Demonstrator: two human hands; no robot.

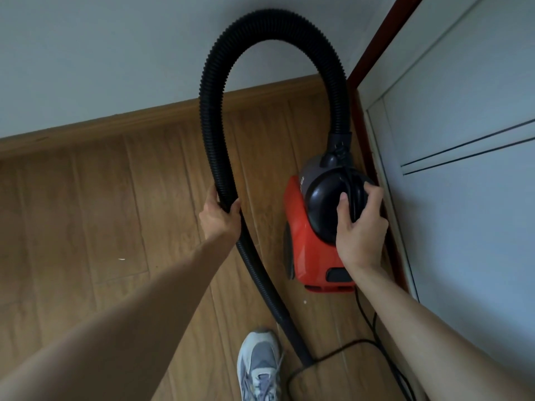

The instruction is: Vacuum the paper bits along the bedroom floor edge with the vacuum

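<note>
The right hand (360, 224) clasps the red vacuum's (312, 244) black handle (357, 198), while the left hand (221, 217) grips its ribbed hose (211, 111), well left of it.

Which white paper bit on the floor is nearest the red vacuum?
The tiny speck just below the rear edge of the red vacuum; the other, a longer sliver, lies far left on the boards.

a room in a home: a wood-look plank floor (86, 212) meets a pale painted wall (101, 53) along a wooden skirting board (144, 120) on the far side; on the right, a white panelled door (463, 96) in a reddish-brown frame (381, 39), beside a household canister vacuum (312, 241).
</note>
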